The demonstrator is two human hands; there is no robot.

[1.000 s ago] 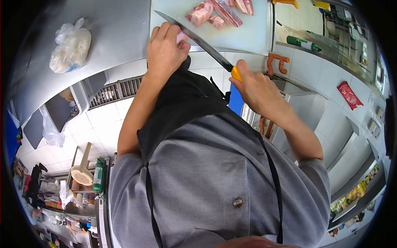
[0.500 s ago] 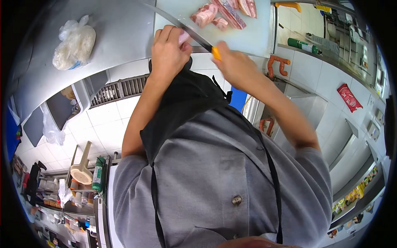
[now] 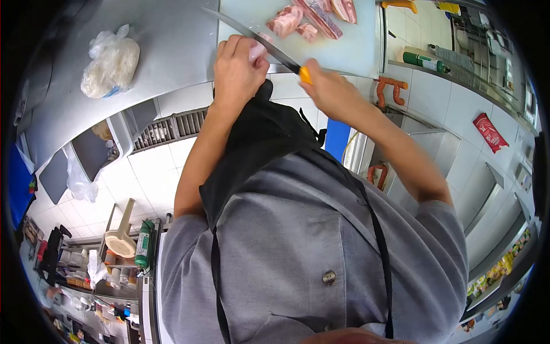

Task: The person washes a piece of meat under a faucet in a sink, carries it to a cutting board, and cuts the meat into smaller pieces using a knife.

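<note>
My right hand (image 3: 335,97) is closed around the yellow handle of a long knife (image 3: 281,55), whose blade reaches up and left across the front edge of a white cutting board (image 3: 349,57). With curled fingers, my left hand (image 3: 238,71) grips a pale pink piece of meat (image 3: 258,52) right against the blade. A small bit of the same pink shows on the blade's far side. Farther back on the board lie a chunk of raw meat (image 3: 285,22), a smaller piece (image 3: 307,32) and fatty strips (image 3: 318,18).
A knotted plastic bag with pale contents (image 3: 112,63) rests on the steel counter (image 3: 172,46) to the left. Grey bins (image 3: 91,152) stand below it. On the right are an orange pipe (image 3: 392,89), a yellow-handled tool (image 3: 401,6) and a red packet (image 3: 490,133).
The whole view has shifted slightly, moving everything a little to the right. Both hands keep their grips, and a bit of pink meat now shows beyond the blade.
</note>
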